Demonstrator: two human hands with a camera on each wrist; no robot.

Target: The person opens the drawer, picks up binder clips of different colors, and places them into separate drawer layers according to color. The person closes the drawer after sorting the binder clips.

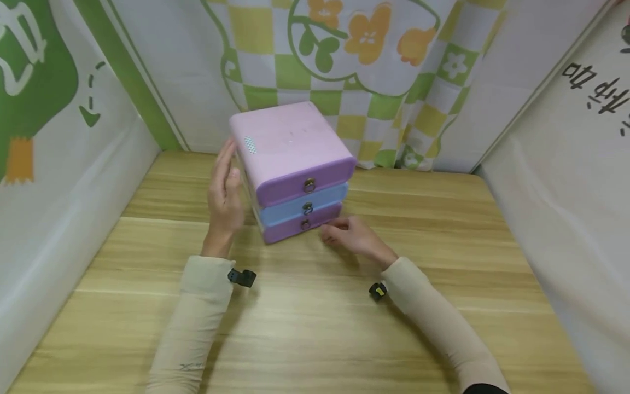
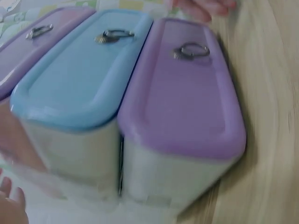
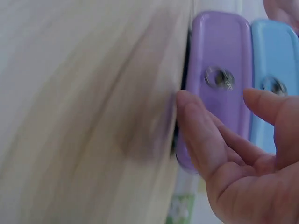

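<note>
A small three-drawer box (image 1: 295,139) with a pink top stands on the wooden table. Its drawer fronts are purple at the top (image 1: 280,191), light blue in the middle (image 1: 283,212) and purple at the bottom (image 2: 187,98), each with a metal ring pull. My left hand (image 1: 225,200) lies along the box's left side, its fingers extended. Near the lower right front corner is my right hand (image 3: 243,158), holding nothing. Its thumb stands apart from the bent fingers, close to the bottom drawer front; whether they touch it I cannot tell.
Behind the box hangs a checked curtain (image 1: 384,104) with flower prints. White printed sheets wall in the table (image 1: 305,317) at left (image 1: 64,180) and right (image 1: 566,180). A small black device sits at each wrist.
</note>
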